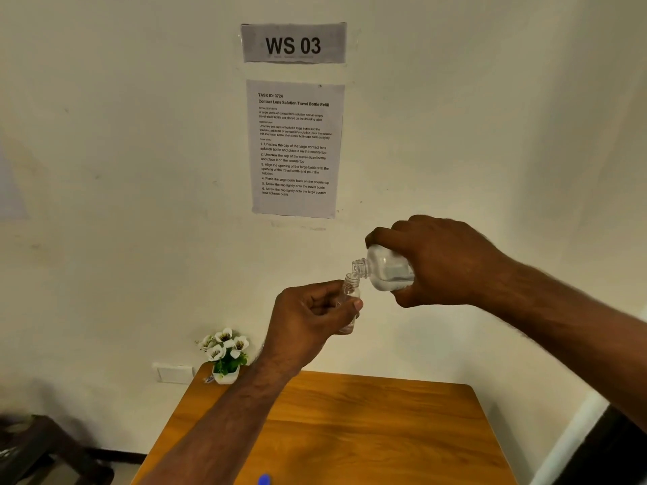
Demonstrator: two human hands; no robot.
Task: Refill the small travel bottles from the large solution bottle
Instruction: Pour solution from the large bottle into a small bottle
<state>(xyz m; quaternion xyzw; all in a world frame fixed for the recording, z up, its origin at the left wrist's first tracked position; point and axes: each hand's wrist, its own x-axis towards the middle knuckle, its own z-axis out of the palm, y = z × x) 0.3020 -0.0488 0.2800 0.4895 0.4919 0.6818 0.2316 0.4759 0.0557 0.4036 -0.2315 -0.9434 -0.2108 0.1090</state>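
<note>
Our right hand grips the tilted large bottle, its neck at the small bottle's mouth, perhaps touching; our left hand, at seven o'clock, pinches that one upright above the tabletop.

In the centre-right of the frame, the right hand grips a large clear plastic solution bottle, tipped nearly on its side with its open threaded neck pointing left and down. That neck touches the open mouth of a small clear travel bottle, held upright just below by the left hand, thumb and fingers curled round it. Both bottles are raised above a brown wooden desk at the bottom. A small white pot of white artificial flowers stands at the desk's far left corner. Two printed paper sheets hang on the cream wall at upper centre.
</note>
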